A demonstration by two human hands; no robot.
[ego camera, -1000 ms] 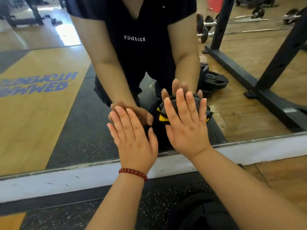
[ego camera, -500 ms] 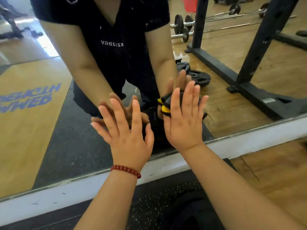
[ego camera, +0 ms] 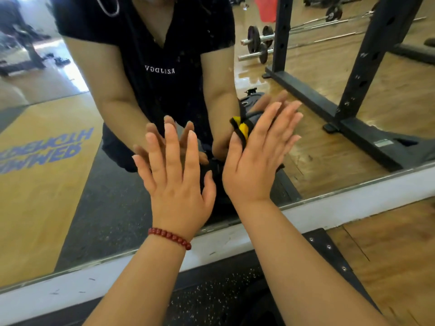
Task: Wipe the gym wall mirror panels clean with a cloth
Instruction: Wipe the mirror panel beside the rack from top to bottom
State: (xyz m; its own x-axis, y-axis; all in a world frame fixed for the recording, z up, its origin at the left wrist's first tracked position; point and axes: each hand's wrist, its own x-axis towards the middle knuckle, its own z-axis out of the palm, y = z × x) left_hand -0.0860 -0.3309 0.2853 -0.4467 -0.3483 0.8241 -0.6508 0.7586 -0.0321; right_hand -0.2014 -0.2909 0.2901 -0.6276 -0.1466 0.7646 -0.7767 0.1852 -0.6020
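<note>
Pressing a black-and-yellow cloth (ego camera: pixel 242 130) flat against the mirror (ego camera: pixel 70 184) under straight right-hand (ego camera: pixel 256 158) fingers, we held our left hand (ego camera: pixel 176 182) beside it, fingers spread.

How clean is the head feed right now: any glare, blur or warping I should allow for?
Head view: window glare washes out the mirror at upper left; right hand fingertips are motion-blurred over the black-and-yellow cloth; wide-angle warping bends the white baseboard; left hand is sharp.

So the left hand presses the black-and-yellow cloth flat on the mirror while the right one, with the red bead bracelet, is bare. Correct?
Sides swapped. The head view shows the right hand pressing the black-and-yellow cloth to the mirror; the left hand, with the red bead bracelet, is bare.
</note>
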